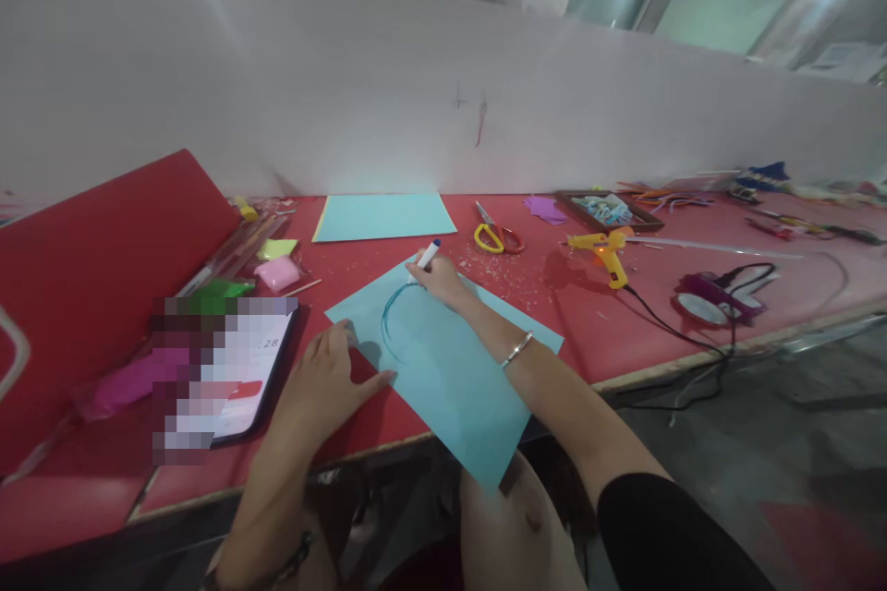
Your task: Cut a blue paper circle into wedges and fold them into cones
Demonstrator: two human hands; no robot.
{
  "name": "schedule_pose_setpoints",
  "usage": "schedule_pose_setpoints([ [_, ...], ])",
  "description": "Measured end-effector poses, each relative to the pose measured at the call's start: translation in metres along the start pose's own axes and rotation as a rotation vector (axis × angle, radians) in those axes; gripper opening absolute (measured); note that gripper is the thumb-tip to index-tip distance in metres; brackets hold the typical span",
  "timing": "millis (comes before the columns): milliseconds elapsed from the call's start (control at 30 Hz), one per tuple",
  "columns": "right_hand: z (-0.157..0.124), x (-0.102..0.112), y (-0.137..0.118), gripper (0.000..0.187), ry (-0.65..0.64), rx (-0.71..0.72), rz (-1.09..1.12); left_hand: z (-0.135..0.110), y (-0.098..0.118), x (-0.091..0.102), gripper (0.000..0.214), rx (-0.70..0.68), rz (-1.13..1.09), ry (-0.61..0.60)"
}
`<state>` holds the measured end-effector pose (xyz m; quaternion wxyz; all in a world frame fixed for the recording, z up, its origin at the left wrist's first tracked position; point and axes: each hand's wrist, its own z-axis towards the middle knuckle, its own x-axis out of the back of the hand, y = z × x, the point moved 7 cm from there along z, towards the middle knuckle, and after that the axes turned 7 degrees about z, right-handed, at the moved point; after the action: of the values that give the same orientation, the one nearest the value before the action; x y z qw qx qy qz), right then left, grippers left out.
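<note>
A light-blue sheet of paper point(450, 379) lies at an angle on the red table, with its near corner hanging past the edge. My right hand point(440, 282) grips a white marker point(428, 255) with a dark blue end, its tip hidden behind the fingers near the top of a drawn curve. That curved dark line point(388, 319) bows to the left on the paper. With fingers spread, my left hand point(336, 379) rests at the sheet's left edge, thumb and fingertips on it. To its left, a phone point(242, 379) with a lit screen leans on colored packets.
Scissors point(495, 235) lie beyond the paper, beside a stack of light-blue sheets point(384, 217). On the right are a yellow glue gun point(606, 254) with a trailing cord, a tape roll point(703, 303) and a brown tray point(651, 223). A red board point(103, 268) stands left.
</note>
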<state>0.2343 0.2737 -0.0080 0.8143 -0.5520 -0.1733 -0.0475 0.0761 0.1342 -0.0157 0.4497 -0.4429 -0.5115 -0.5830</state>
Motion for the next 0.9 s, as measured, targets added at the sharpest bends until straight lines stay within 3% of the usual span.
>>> schedule_pose_setpoints([
  [333, -0.001, 0.029, 0.006, 0.027, 0.109, -0.1, -0.17, 0.001, -0.004, -0.004, 0.084, -0.009, 0.004, 0.009],
  [900, 0.0, 0.057, 0.016, 0.025, 0.145, -0.23, -0.39, 0.002, -0.003, -0.002, 0.083, 0.006, -0.006, -0.017],
])
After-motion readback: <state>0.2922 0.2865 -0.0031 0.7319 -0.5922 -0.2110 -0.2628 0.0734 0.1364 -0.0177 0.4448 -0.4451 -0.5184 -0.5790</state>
